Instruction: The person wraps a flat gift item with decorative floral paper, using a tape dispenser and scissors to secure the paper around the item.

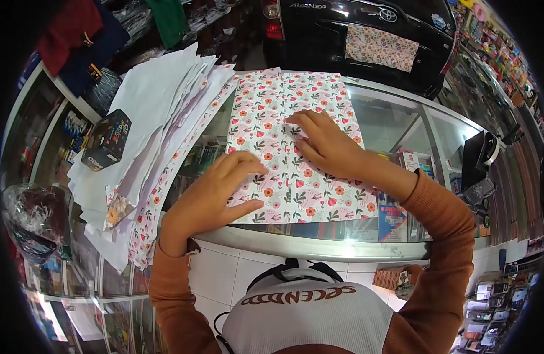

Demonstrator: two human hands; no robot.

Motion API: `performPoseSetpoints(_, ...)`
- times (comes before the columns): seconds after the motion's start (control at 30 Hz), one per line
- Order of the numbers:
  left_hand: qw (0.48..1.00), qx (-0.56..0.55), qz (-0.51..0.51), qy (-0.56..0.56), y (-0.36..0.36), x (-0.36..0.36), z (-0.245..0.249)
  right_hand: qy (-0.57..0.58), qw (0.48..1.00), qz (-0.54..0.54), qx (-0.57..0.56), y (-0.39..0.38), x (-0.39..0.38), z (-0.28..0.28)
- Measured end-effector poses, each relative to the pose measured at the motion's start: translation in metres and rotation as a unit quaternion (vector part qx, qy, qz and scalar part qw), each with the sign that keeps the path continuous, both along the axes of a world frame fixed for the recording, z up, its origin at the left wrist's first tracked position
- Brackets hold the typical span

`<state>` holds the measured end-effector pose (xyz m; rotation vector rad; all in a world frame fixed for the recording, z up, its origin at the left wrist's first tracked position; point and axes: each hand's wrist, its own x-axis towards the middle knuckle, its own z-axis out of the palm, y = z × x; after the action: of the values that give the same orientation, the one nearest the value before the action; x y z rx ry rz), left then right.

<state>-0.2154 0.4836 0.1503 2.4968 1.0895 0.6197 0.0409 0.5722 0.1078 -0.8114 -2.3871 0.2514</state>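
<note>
A sheet of floral wrapping paper (266, 194), white with red and orange flowers, lies folded on the glass counter in front of me. A seam runs down its middle, where two edges meet. On the paper's left part rests my left hand (216, 189), its fingers bent and its thumb spread apart. My right hand (326, 146) lies farther up, on the right part, with its fingertips by the seam. The fingers of that hand are loosely bent and apart. Neither hand grips anything.
Left of the paper, a tall stack of paper sheets (148, 112) bears a black box (107, 140). Plastic-wrapped goods (39, 218) sit at the far left. The glass counter (390, 127) has a metal front edge. Beyond it stands a black car (319, 35).
</note>
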Motion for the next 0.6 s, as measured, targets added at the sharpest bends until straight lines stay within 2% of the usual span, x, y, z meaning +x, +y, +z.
performPoseSetpoints(0.07,0.996,0.02,-0.036,0.084,0.011,-0.003,0.003,-0.007,1.0,0.002,0.015,0.0,0.0,0.0)
performPoseSetpoints(0.17,0.987,0.064,-0.06,0.138,0.012,0.004,0.002,-0.018,0.999,0.009,0.04,0.002,0.002,-0.004)
performPoseSetpoints(0.6,0.982,0.023,-0.078,0.169,0.014,0.002,-0.005,-0.007,0.999,0.004,0.043,0.0,-0.001,-0.003)
